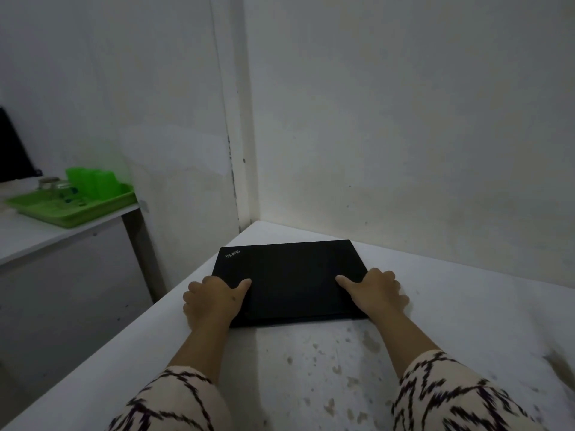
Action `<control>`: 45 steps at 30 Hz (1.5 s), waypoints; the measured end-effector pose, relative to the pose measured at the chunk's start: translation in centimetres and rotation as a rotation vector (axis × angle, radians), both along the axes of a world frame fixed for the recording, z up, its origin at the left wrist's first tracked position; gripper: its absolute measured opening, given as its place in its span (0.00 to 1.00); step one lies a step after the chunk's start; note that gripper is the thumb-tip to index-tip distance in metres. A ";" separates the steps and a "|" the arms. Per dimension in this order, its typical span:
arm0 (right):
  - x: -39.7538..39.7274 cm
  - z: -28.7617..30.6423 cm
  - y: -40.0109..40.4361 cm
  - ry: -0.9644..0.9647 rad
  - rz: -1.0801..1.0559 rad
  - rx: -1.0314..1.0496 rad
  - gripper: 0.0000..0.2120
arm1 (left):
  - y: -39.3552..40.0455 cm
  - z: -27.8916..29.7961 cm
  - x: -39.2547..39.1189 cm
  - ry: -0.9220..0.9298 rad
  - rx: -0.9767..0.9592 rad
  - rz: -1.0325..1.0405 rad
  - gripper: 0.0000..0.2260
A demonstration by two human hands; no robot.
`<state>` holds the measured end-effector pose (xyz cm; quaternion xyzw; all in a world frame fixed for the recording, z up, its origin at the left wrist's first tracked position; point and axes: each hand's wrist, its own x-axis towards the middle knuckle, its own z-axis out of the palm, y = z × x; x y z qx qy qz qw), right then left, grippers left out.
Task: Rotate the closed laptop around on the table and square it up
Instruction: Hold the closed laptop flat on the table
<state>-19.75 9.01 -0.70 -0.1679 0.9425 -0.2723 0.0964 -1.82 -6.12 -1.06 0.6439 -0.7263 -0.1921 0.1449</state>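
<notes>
A closed black laptop (292, 275) lies flat on the white table (466, 321), near the corner where two walls meet. Its logo sits at the far left corner of the lid. My left hand (211, 298) grips the near left corner, thumb on the lid and fingers curled over the left edge. My right hand (375, 290) grips the near right corner the same way, thumb on top. The laptop's left edge runs close to the table's left edge.
The table surface in front of the laptop is stained with dark spots. To the left, across a gap, a second white table (46, 234) carries a green tray (71, 206) with green containers and a small jar. Walls stand close behind the laptop.
</notes>
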 end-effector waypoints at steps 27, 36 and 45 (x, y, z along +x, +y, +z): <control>0.4 0.0 13.1 -0.002 -0.176 -0.092 0.30 | 10.6 0.7 -1.4 0.185 0.093 -0.084 0.30; 0.9 -0.7 17.3 -0.007 -0.184 -0.103 0.31 | 14.7 0.8 -0.6 0.187 0.098 -0.108 0.28; 0.0 -3.5 18.6 0.003 -0.173 -0.104 0.37 | 16.4 0.2 0.6 0.167 0.078 -0.130 0.28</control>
